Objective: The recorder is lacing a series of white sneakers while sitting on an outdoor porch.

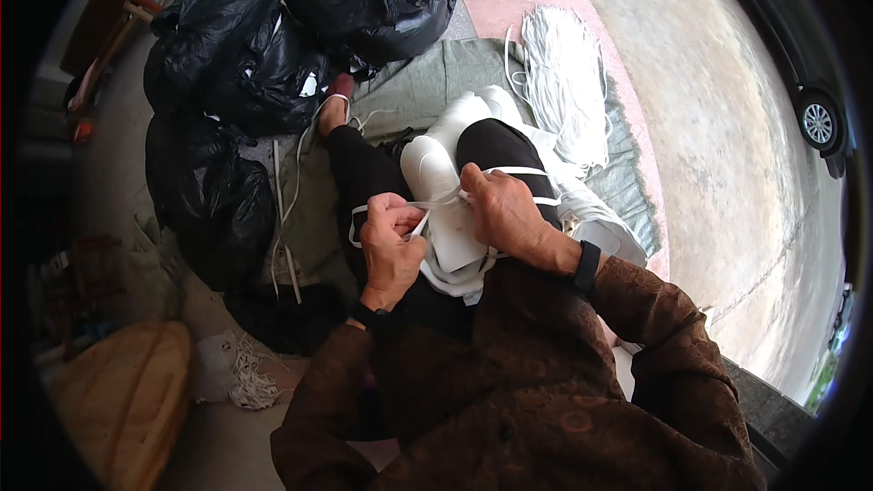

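White, rounded pieces shaped like shoe soles (427,168) lie stacked between my knees. A thin white cord (518,170) passes over my right thigh and runs across the stack to both hands. My left hand (391,241), at the near left side of the stack, is closed with a loop of this cord pinched between thumb and fingers. On the other side my right hand (509,214) is closed on the cord too, its fingertips hidden behind the knuckles. Between the hands the strands cross close together; whether they form a knot I cannot tell.
Black plastic bags (371,5) fill the far left. Beyond my right knee a thick bundle of white cords (564,82) lies on a grey-green cloth (409,82). Loose cords trail beside my left leg. A wooden board (123,405) is at lower left, a parked car (818,118) far right.
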A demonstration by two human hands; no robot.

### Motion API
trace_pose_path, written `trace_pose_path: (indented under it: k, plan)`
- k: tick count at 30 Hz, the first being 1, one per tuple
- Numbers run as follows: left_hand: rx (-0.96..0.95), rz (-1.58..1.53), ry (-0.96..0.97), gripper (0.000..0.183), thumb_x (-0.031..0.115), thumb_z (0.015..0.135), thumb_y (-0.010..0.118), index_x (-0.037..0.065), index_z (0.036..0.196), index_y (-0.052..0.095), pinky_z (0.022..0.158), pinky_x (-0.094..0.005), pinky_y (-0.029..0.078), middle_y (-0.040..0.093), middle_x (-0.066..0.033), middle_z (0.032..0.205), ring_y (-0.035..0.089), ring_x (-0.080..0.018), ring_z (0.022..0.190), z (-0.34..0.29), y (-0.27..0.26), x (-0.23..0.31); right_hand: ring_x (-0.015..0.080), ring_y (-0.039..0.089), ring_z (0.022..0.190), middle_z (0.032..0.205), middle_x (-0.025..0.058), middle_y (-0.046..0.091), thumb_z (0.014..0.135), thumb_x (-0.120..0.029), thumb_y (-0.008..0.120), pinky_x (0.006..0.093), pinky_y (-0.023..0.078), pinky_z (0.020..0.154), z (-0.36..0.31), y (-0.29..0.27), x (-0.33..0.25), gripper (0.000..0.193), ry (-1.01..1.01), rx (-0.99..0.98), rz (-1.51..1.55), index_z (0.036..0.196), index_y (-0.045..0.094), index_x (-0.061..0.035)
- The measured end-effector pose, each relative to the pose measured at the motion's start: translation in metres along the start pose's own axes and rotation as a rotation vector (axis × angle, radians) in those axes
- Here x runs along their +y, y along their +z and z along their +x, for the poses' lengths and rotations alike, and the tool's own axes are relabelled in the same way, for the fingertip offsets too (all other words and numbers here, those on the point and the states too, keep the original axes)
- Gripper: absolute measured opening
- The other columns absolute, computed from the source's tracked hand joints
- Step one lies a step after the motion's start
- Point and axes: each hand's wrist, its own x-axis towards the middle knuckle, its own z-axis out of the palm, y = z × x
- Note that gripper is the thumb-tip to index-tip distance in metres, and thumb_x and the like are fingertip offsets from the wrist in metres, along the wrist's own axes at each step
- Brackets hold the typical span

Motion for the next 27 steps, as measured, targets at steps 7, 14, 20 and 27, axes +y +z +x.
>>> trace_pose_path:
  k: [7,14,20,27]
  plan:
    - [0.131,-0.374,-0.122,0.050,-0.018,0.065,0.054,-0.006,0.111,0.041,0.086,-0.0317,0.055,0.066,-0.0207,0.100,0.068,-0.0233,0.093,-0.008,0.008,-0.005,0.0308,0.065,0.086,0.089,0.0125,0.063,0.075,-0.006,0.065,0.0386,0.056,0.073,-0.001,0.000,-0.003,0.023,-0.230,-0.103,-0.274,0.097,0.061,-0.0029]
    - [0.052,0.391,0.269,0.051,-0.008,0.074,0.059,-0.001,0.123,0.046,0.074,-0.0351,0.056,0.071,-0.0191,0.092,0.071,-0.0298,0.079,-0.005,-0.002,-0.004,0.0299,0.059,0.091,0.092,0.0111,0.057,0.076,-0.009,0.064,0.0374,0.054,0.072,0.014,-0.004,-0.010,0.017,-0.385,0.001,-0.326,0.092,0.062,-0.0022]
    - [-0.060,0.288,0.205,0.050,-0.007,0.073,0.065,0.002,0.119,0.048,0.068,-0.0383,0.055,0.070,-0.0180,0.082,0.070,-0.0332,0.074,0.009,-0.008,-0.010,0.0317,0.057,0.088,0.092,0.0129,0.055,0.074,-0.009,0.069,0.0415,0.052,0.069,-0.009,-0.004,-0.058,0.021,-0.361,-0.063,-0.058,0.091,0.058,-0.0013]
    - [0.109,-0.148,0.018,0.043,-0.010,0.073,0.070,-0.003,0.111,0.050,0.076,-0.0289,0.055,0.072,-0.0138,0.091,0.068,-0.0145,0.085,-0.003,0.002,-0.022,0.0335,0.061,0.089,0.092,0.0187,0.060,0.079,-0.014,0.067,0.0396,0.055,0.068,0.016,0.022,-0.033,0.024,-0.313,-0.050,-0.215,0.094,0.063,0.0027]
